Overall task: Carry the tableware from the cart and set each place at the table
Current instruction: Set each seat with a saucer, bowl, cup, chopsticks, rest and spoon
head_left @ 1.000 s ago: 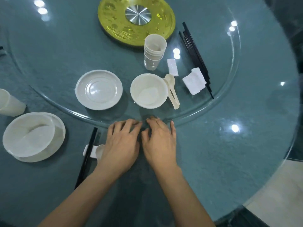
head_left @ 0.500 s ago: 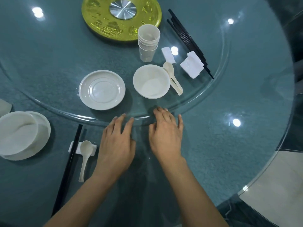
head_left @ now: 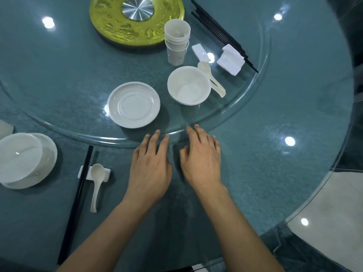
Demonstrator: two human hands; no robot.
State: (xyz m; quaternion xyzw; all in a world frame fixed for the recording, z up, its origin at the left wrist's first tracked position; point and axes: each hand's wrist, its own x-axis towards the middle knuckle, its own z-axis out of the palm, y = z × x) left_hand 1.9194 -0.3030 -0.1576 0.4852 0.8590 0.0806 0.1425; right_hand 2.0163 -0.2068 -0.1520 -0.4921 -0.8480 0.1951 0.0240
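Observation:
My left hand [head_left: 150,167] and my right hand [head_left: 201,158] lie flat, fingers straight, with their fingertips at the rim of the glass turntable [head_left: 253,91]; neither holds anything. On the turntable stand a white saucer [head_left: 133,104], a white bowl [head_left: 189,85], two white spoons [head_left: 211,77], stacked white cups [head_left: 177,41], white chopstick rests [head_left: 230,59] and black chopsticks [head_left: 222,34]. At the left, a set place has a bowl on a plate [head_left: 21,160], a chopstick rest with a spoon [head_left: 97,174] and black chopsticks [head_left: 77,193].
A yellow disc with a metal hub [head_left: 137,18] marks the turntable's middle. The round teal table [head_left: 284,173] ends at the lower right, with pale floor [head_left: 334,213] beyond. A white cup edge [head_left: 5,127] shows at the far left.
The turntable's tableware has shifted right and farther from me relative to the set place. Both hands stayed flat at the rim and spread slightly apart.

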